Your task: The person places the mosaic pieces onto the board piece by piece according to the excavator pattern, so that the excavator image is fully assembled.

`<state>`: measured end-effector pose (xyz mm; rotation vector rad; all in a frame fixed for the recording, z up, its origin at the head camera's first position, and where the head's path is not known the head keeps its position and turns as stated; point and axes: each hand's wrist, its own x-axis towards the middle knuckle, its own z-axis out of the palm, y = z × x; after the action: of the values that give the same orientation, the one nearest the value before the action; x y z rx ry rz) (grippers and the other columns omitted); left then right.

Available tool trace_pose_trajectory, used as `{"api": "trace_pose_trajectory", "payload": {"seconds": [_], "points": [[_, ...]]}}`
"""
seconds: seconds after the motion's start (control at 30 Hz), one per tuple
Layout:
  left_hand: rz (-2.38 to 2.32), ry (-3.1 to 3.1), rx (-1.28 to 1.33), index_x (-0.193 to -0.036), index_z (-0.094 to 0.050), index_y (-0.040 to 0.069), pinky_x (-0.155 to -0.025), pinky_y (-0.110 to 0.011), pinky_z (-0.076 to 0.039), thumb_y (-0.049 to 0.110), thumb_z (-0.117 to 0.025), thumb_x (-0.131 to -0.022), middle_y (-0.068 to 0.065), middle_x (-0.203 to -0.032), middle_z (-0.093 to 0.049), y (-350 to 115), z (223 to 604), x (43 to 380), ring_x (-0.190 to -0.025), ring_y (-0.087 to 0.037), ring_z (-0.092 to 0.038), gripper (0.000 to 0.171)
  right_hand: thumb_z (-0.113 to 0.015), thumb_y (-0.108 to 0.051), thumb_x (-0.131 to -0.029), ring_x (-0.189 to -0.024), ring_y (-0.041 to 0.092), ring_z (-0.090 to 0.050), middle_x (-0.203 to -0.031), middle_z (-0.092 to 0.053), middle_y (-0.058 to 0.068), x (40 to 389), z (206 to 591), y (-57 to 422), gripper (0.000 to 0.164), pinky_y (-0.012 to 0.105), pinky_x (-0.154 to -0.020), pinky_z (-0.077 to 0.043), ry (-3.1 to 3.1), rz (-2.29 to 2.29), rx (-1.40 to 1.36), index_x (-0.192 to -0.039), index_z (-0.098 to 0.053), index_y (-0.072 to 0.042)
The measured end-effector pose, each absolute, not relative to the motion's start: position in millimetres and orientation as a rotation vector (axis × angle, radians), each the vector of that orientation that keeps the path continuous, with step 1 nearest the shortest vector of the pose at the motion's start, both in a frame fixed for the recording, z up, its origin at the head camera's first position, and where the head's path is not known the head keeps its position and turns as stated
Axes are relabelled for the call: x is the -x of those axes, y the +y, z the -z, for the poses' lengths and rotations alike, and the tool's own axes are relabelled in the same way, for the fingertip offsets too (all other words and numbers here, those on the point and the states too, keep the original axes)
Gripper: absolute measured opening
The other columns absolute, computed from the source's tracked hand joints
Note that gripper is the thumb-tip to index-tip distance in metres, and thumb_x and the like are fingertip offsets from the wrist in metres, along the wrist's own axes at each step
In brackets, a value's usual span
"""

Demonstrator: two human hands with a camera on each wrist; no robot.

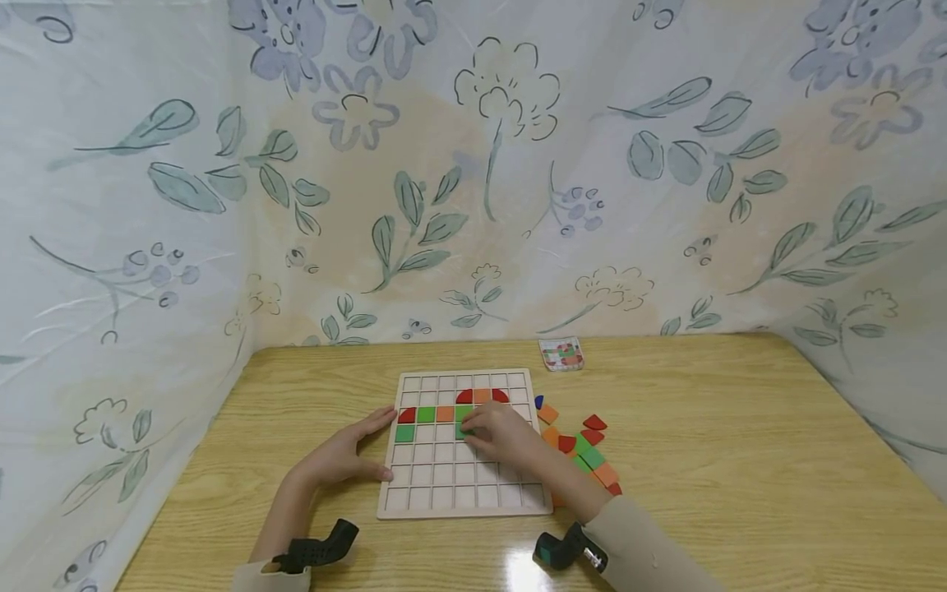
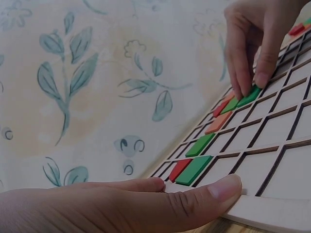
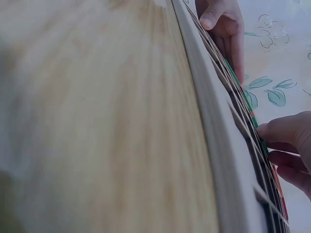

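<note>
A square wooden grid board [image 1: 444, 475] lies on the table, with red, green and orange tiles in some of its cells. My right hand [image 1: 505, 434] is over the upper middle of the board. Its thumb and fingertips pinch a dark green tile [image 2: 249, 96] at a cell, next to a lighter green tile [image 1: 464, 414]. My left hand [image 1: 342, 454] rests at the board's left edge, fingers extended and thumb on the rim. Near it sit a red quarter-round tile [image 1: 408, 416] and a green square tile [image 1: 404, 433]. The right fingers partly cover cells in the head view.
Loose red, orange, green and blue pieces, among them a green tile [image 1: 592, 457], lie in a pile right of the board, partly behind the right forearm. A small pattern card [image 1: 561, 353] lies at the back of the wooden table [image 1: 725, 460]. Floral cloth [image 1: 473, 205] hangs behind.
</note>
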<state>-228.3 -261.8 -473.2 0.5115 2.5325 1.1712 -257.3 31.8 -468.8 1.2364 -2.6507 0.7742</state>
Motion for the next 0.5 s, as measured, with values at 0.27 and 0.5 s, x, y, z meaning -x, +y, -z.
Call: {"api": "trace_pose_trajectory", "payload": {"seconds": [0.27,0.5], "points": [[-1.177,2.528,-0.519,-0.145,-0.031,0.012,-0.106,-0.061,-0.015,0.036,-0.08,-0.068,-0.013,-0.152,-0.02,-261.5,473.5,228.4,-0.139,-0.038,-0.012,0.095,-0.068,-0.013,-0.083,-0.098,0.018,-0.061,-0.097,-0.069,0.002,256.1,472.0,31.0,0.012,0.031,-0.088,-0.049,-2.63,-0.738,-1.239,-0.092,-0.074,-0.007],[-1.194,2.516,-0.517,-0.145,-0.031,0.011,-0.106,-0.061,-0.016,0.035,-0.08,-0.068,-0.013,-0.152,-0.02,-260.9,472.9,227.4,-0.139,-0.038,-0.012,0.094,-0.067,-0.013,-0.084,-0.101,0.02,-0.06,-0.1,-0.069,0.004,251.6,469.0,28.8,0.013,0.033,-0.09,-0.048,-2.686,-0.779,-1.188,-0.092,-0.074,-0.006]]}}
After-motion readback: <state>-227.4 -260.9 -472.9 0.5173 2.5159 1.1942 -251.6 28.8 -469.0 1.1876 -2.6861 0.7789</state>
